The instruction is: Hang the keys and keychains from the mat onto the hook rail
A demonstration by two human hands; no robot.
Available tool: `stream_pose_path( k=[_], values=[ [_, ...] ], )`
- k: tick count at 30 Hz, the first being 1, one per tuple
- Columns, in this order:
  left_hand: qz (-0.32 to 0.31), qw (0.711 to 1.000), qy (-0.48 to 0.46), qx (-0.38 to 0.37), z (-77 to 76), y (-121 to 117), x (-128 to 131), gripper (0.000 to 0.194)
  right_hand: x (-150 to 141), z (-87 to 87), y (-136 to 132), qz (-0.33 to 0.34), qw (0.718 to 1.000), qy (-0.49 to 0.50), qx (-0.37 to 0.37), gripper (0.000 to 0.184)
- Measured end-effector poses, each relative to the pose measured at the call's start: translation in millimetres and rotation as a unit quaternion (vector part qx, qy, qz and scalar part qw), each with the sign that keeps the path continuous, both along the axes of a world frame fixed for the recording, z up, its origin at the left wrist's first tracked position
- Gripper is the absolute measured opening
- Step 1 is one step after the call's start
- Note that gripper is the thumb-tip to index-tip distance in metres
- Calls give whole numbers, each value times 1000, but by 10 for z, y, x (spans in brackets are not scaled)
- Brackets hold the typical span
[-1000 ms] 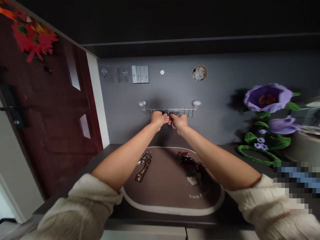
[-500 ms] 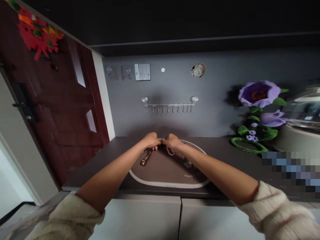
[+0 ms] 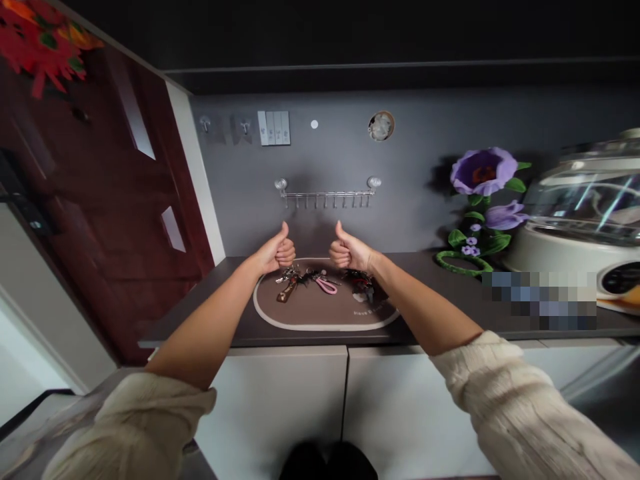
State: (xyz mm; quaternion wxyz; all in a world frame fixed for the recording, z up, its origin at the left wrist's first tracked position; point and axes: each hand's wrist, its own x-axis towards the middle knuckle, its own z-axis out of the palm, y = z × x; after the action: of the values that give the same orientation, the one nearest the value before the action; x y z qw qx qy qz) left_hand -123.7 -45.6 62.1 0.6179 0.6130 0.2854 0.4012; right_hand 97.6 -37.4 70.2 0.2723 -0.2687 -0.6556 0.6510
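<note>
Keys [image 3: 314,274] lay in bunches on the brown mat [image 3: 320,313]. Your left hand [image 3: 274,253] and right hand [image 3: 350,253] were curled, thumbs up, each grip empty. It seemed a resting step; any next grab needed uncurling first.

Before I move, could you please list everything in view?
Mat: 1, brown, counter
Left key bunch: 1, silver-brown, mat
Middle key bunch: 1, pink-black, mat
Right key bunch: 1, dark, mat
Hook rail: 1, clear, wall
Hooks: 2, clear, wall
Panel: 1, white, wall
Disc: 1, white, wall
Hole: 1, tan-rimmed, wall
Flower ornament: 1, purple, counter
Appliance: 1, white, counter
Door: 1, maroon, left
Flower bunch: 1, red, left
Cupboard fronts: several, white, below
Sleeves: 2, cream, bottom
Left hand: 1, bare, near mat
Right hand: 1, bare, near mat
</note>
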Motion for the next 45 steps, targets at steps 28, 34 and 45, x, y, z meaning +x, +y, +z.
stream_pose_path(
  k=[28,34,45],
  values=[
    [375,878,211,209,-540,538,-175,10,-755,-501,590,-291,907,-214,216,6],
    [333,883,261,205,-625,548,-176,7,-862,-634,702,-266,881,-263,289,6],
    [352,886,267,144,-671,538,-200,6,-876,-688,755,-224,867,-286,340,3]
  ],
)
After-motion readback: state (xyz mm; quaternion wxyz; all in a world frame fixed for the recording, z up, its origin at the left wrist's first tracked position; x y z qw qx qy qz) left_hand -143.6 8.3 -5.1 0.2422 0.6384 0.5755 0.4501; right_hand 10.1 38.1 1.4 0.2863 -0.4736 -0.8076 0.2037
